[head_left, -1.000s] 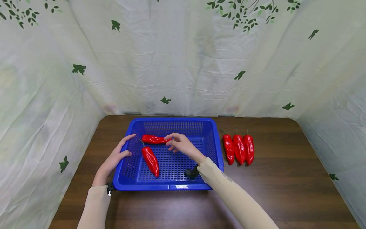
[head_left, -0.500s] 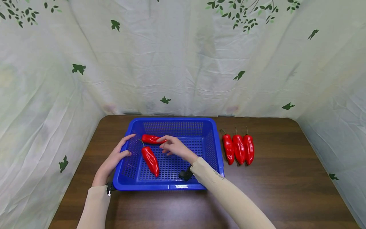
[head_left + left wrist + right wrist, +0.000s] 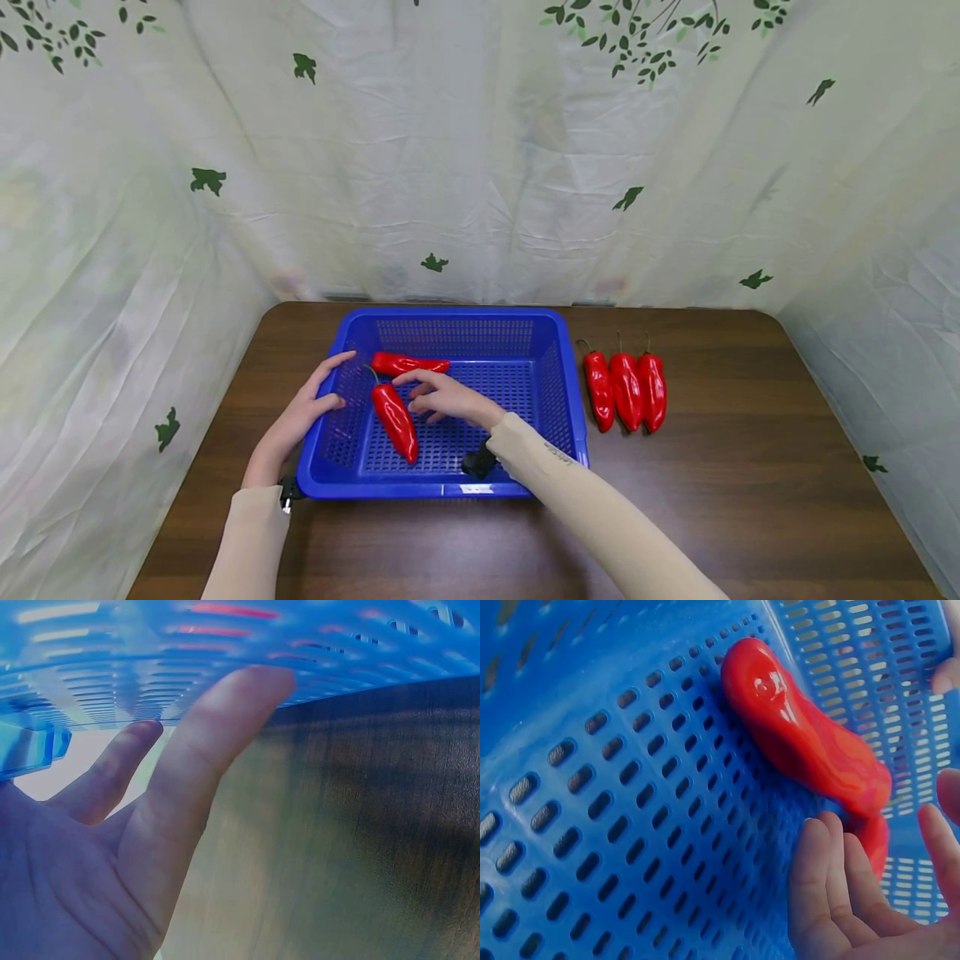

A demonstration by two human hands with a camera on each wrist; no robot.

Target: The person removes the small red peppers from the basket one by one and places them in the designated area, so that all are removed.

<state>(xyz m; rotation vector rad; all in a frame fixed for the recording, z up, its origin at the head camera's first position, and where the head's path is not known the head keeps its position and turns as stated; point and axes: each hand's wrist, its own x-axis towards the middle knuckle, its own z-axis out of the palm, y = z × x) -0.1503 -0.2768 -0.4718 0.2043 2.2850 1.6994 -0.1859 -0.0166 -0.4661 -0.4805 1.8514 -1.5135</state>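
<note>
A blue slotted plastic basket [image 3: 375, 490] holds two glossy red peppers. The upper red pepper [image 3: 405, 364] lies crosswise near the back left; the lower red pepper [image 3: 395, 423] slants toward the front, its stem pointing back. My right hand [image 3: 442, 395] hovers inside the basket just right of the lower pepper, fingers loosely bent and holding nothing. In the right wrist view its fingers [image 3: 821, 877] are close to the peppers; contact cannot be told. My left hand [image 3: 300, 414] rests against the basket's left side with fairly straight fingers, touching the slotted wall in the left wrist view.
Three more red peppers [image 3: 627, 392] lie side by side on the brown wooden table [image 3: 750, 467], right of the basket. A pale cloth [image 3: 480, 167] with leaf prints hangs behind and at both sides.
My right hand has moved left and slightly toward the front, from the upper pepper's tip to beside the lower pepper. The peppers, basket and left hand look unmoved.
</note>
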